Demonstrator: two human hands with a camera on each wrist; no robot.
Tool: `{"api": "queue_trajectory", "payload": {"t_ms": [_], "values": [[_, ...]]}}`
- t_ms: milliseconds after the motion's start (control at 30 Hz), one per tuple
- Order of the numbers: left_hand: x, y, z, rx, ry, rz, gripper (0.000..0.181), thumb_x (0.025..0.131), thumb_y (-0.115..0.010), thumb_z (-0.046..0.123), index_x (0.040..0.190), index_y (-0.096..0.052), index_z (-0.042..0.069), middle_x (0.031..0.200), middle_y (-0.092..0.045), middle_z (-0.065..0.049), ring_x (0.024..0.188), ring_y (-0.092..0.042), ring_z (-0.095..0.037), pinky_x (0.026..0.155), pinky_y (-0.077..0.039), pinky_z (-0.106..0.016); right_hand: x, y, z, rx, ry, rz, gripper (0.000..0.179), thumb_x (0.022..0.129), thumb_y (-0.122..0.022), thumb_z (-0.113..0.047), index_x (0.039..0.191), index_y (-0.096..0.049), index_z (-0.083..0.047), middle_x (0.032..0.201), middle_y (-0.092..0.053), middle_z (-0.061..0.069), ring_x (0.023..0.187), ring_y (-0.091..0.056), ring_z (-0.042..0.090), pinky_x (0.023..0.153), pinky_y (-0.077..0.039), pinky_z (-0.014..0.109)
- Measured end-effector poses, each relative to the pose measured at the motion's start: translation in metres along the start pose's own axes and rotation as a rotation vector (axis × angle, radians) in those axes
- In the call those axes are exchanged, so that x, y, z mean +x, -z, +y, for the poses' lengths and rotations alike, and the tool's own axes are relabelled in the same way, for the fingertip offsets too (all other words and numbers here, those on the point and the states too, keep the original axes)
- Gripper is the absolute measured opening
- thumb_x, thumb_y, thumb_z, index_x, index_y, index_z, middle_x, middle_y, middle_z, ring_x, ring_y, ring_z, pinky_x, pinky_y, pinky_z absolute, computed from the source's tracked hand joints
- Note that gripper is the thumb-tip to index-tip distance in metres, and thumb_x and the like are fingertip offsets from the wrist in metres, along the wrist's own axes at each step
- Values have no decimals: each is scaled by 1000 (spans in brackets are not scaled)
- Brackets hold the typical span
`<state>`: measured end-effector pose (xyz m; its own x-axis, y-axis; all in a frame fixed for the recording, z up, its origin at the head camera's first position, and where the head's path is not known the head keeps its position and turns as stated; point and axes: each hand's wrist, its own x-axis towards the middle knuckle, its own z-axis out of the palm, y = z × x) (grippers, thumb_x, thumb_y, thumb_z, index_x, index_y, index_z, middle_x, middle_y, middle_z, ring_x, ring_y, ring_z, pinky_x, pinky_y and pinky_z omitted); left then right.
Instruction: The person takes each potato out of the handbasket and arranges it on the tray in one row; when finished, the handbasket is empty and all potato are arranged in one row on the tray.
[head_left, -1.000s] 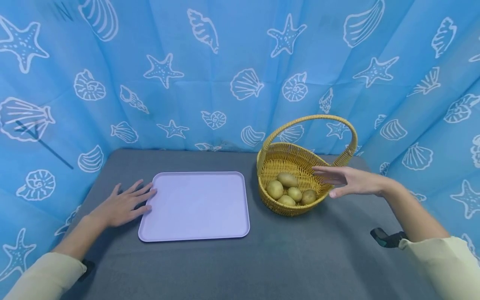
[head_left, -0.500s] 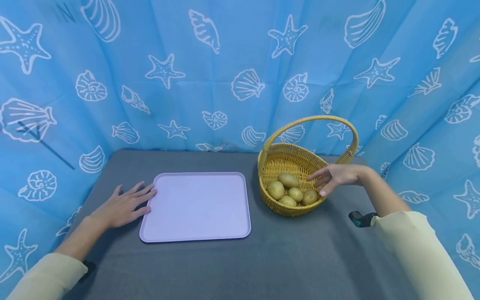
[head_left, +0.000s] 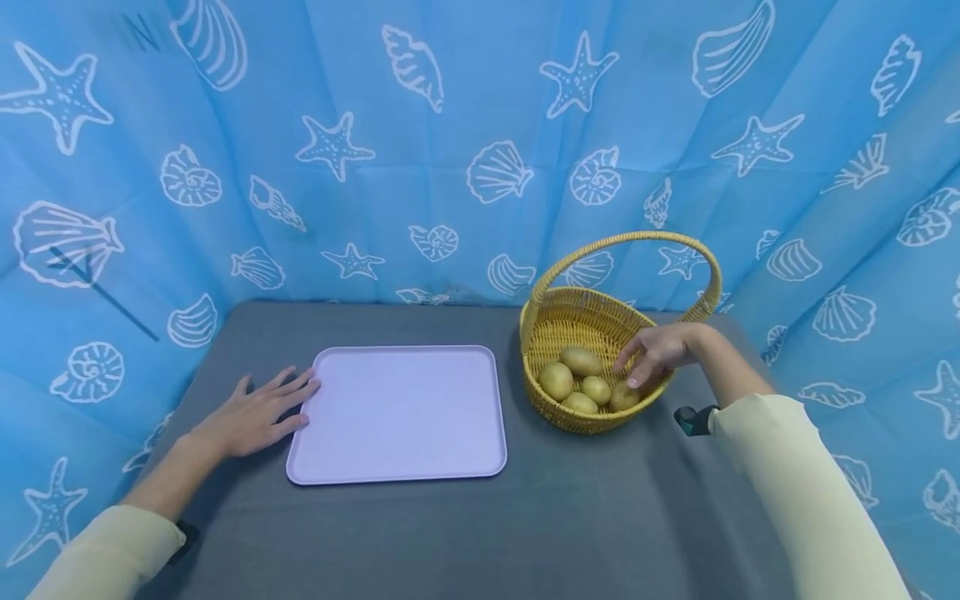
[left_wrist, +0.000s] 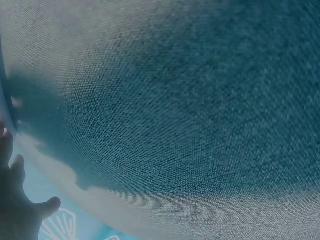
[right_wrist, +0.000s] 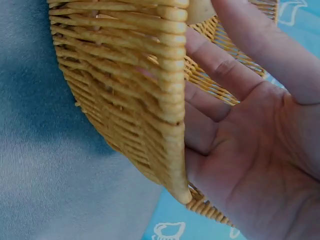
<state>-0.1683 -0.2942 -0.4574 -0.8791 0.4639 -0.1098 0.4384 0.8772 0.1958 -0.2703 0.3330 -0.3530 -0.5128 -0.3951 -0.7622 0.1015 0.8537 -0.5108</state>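
Note:
Several potatoes [head_left: 557, 381] lie in the left front part of a yellow wicker basket [head_left: 581, 424] with a tall arched handle. My right hand [head_left: 660, 350] reaches over the basket's right rim, fingers slightly bent and pointing down beside the rightmost potato [head_left: 623, 397]. In the right wrist view the palm and loosely spread fingers pass behind the wicker wall [right_wrist: 115, 85]; the fingertips are hidden there, with a bit of potato [right_wrist: 201, 11] at the top. My left hand [head_left: 253, 418] is spread flat, its fingertips touching the left edge of a lilac tray [head_left: 401, 417].
Basket and tray stand on a grey cloth-covered table [head_left: 480, 542], the basket to the tray's right. Behind hangs a blue curtain [head_left: 420, 192] with white shells and starfish. The basket handle [head_left: 630, 238] arches above the right hand.
My right hand has moved left and down into the basket, closer to the rightmost potato, and its fingers have bent downward. The left hand stays at the tray's edge.

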Motion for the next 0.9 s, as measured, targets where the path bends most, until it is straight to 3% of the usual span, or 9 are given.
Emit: {"api": "queue_trajectory", "payload": {"t_ms": [167,333,633,767,900], "values": [[-1,0,2,-17,4,-5,67,100,-49,52,154,-39,13,160,-32,-13,147,-22,-45,105,-10,-80,8,4,3,30,-23,-33,57,90,-73,-18,137,-51,5,136,-52,19,115,-58,20,102,-46,37],[-2,2,3,-31,11,-11,67,100,-50,52,154,-38,13,160,-32,-14,147,-20,-46,106,-9,-79,16,7,2,40,-45,-71,47,90,-73,-16,130,-57,4,127,-59,13,108,-61,18,99,-49,35],[-1,-1,0,-46,13,-13,67,101,-48,51,154,-37,12,161,-30,-14,147,-20,-45,106,-9,-79,19,1,-13,-42,-107,-70,48,87,-77,-13,130,-60,1,130,-55,18,106,-66,21,99,-50,40],[-1,0,1,-55,16,-13,66,101,-48,51,154,-37,12,161,-30,-14,147,-19,-45,106,-9,-79,19,-3,-17,-79,-78,-45,45,86,-78,-11,126,-61,2,129,-51,20,103,-66,21,96,-52,39],[-1,0,1,-66,19,-19,67,102,-48,51,154,-37,12,161,-29,-14,148,-19,-45,106,-8,-79,17,-2,-16,-171,-13,-25,47,85,-79,-15,126,-62,1,125,-56,16,103,-61,18,94,-51,37]]}}
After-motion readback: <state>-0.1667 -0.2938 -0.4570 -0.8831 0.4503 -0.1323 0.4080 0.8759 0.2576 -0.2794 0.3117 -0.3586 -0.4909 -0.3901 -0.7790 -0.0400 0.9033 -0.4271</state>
